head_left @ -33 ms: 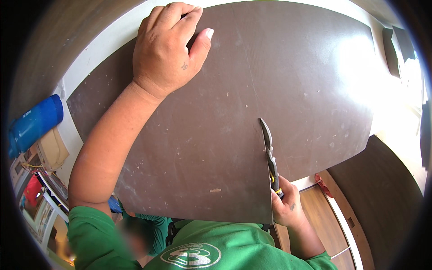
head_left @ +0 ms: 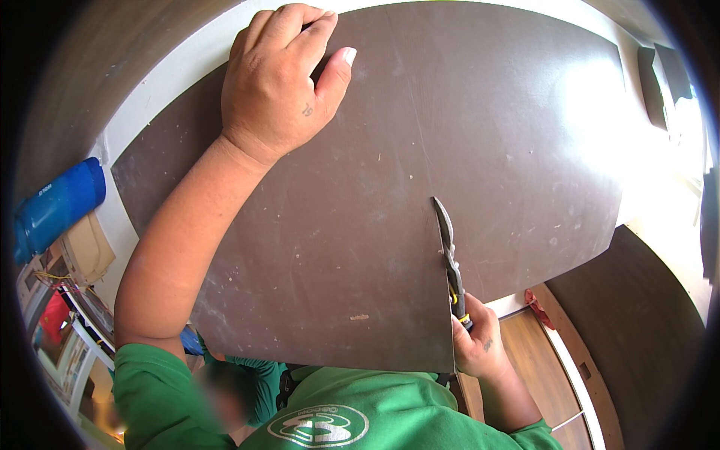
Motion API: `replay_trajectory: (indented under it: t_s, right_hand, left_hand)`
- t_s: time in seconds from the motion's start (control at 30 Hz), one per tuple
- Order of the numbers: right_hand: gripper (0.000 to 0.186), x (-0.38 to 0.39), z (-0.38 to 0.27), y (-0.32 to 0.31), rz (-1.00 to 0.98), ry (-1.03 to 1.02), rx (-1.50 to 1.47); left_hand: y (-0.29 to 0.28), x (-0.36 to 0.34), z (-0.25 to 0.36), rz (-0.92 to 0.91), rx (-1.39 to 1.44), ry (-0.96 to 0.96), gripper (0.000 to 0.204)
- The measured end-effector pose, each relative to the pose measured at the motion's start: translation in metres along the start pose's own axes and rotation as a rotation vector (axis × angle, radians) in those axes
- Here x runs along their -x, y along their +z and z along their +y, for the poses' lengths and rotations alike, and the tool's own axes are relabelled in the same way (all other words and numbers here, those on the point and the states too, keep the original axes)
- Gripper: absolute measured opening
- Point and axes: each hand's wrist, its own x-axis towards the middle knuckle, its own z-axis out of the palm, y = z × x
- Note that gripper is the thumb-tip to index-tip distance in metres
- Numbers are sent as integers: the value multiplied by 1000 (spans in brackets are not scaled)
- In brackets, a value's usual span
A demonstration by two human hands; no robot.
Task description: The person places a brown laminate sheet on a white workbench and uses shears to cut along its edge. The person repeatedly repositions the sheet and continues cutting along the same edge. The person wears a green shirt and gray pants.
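A large dark brown sheet (head_left: 322,225) spans the middle of the view, with a slit running in from its near edge. Tin snips (head_left: 448,255) with dark jaws and black-and-yellow handles sit in that slit, their tip at its far end. My right hand (head_left: 478,341) is closed around the handles, its fingers partly hidden by the sheet. At the far left edge of the sheet, my left hand (head_left: 281,86) lies on the surface with its fingers bent and thumb apart, holding nothing I can see. A faint line continues across the sheet beyond the jaws.
A blue bottle (head_left: 64,199) lies at the left, above some wiring (head_left: 56,281). A person in green (head_left: 259,386) is partly visible behind my left arm. Dark curved panels (head_left: 637,322) stand at the right, near a wood-coloured surface (head_left: 536,352) and a red scrap (head_left: 538,309).
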Motion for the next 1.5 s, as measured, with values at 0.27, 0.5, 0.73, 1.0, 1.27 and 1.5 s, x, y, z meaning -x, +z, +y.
replay_trajectory:
  t_s: [0.27, 0.5, 0.73, 1.0, 1.27, 1.5]
  right_hand:
    - [35, -8, 6, -5, -50, -10, -99]
    - [48, -8, -1, -17, -162, -10, -195]
    - [51, -8, -2, -13, -89, -59, -134]
    - [50, -7, -6, -8, -58, -63, -126]
    - [53, -8, 0, -12, -77, 9, -169]
    - [48, -8, 2, -13, -54, -14, -172]
  left_hand:
    - [2, -2, -2, 11, 18, -32, 34]
    - [4, 0, -7, 12, -3, -20, 34]
    - [5, -3, -4, 23, 2, -21, 34]
    - [2, -5, -2, 20, 9, -16, 33]
    - [3, -5, -3, 65, 103, -36, 34]
    - [-96, 79, 143, -568, 441, 38, 100]
